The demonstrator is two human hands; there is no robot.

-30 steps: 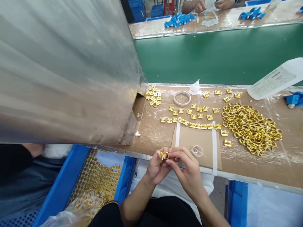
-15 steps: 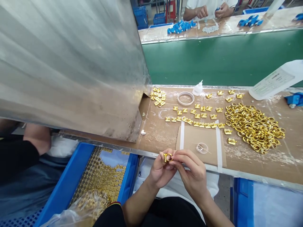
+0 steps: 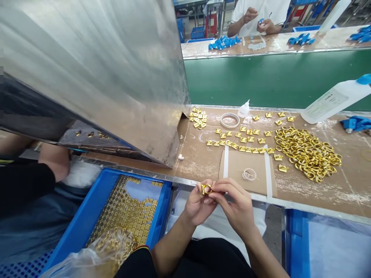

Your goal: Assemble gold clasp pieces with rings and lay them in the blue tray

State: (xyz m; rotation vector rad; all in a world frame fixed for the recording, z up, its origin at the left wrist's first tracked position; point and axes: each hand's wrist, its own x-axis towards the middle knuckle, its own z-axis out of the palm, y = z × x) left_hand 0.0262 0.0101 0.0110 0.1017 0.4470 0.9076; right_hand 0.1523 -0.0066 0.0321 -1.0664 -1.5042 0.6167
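Observation:
Between my two hands, just over the bench's front edge, is a gold ring [image 3: 206,189]. My left hand [image 3: 198,206] pinches its left side, where a flat face seems to be. The thumb and fingers of my right hand [image 3: 234,200] close on its right side. Behind my hands lies a cardboard pad [image 3: 243,164] with tape strips, bearing a small clear round dish [image 3: 251,174] with a thin stick in it. Gold square-faced pieces [image 3: 249,150] stand in rows beyond. To the right spreads a heap of gold rings [image 3: 307,154].
A large metal panel [image 3: 116,77] walls off the left. A white bottle [image 3: 327,102] leans at the back right, near a tape roll [image 3: 230,120] and a small dropper bottle [image 3: 244,109]. A blue tray [image 3: 69,235] of gold pieces sits low left. Across the green divider [image 3: 261,77] another person works.
My view has shifted slightly, so the bench appears a little higher and the blue cap of the white bottle now shows. Both hands keep hold of the ring in nearly the same place.

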